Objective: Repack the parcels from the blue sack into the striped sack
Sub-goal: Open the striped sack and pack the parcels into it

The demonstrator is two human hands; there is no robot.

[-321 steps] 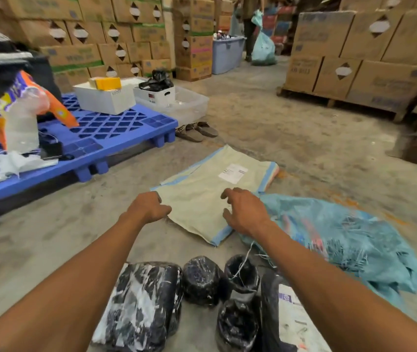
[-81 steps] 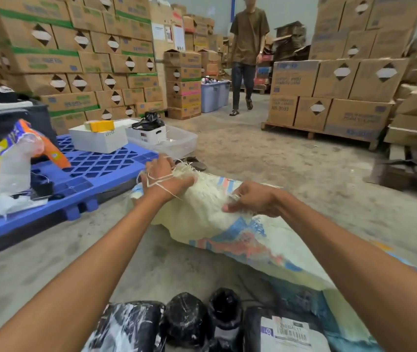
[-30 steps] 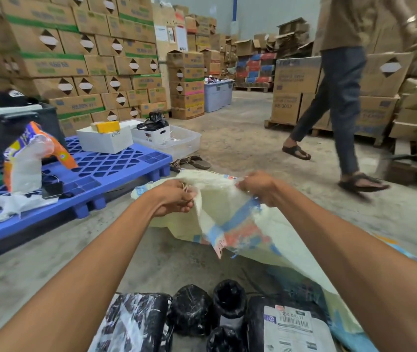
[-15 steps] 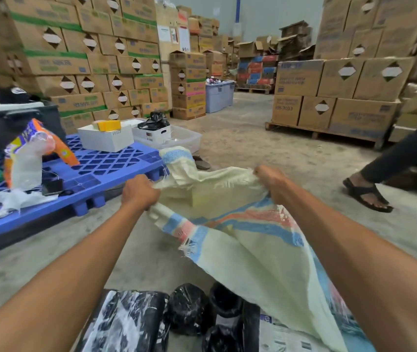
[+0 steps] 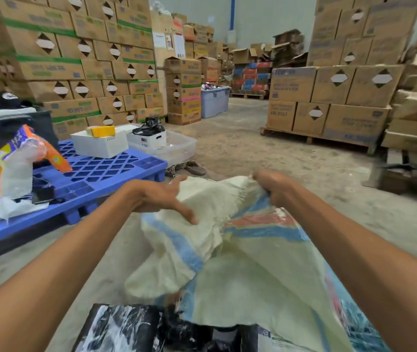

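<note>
The striped sack (image 5: pixel 243 273), cream with blue and red bands, hangs lifted in front of me. My right hand (image 5: pixel 274 186) grips its frayed top edge. My left hand (image 5: pixel 163 199) lies against the sack's left side with fingers stretched out and apart. Black-wrapped parcels (image 5: pixel 126 329) lie on the floor at the bottom edge, partly under the sack. A strip of the blue sack (image 5: pixel 357 323) shows at the lower right, mostly covered.
A blue plastic pallet (image 5: pixel 105 179) at the left carries white bins (image 5: pixel 100 144) and an orange-and-white bag (image 5: pixel 16 163). Sandals (image 5: pixel 192 170) lie beside it. Stacked cardboard boxes (image 5: pixel 329 97) on wooden pallets line both sides of the concrete aisle.
My left hand has let go of the sack's edge and spread its fingers against the cloth. The sack's mouth has dropped and folded. The person walking at the right has left the view.
</note>
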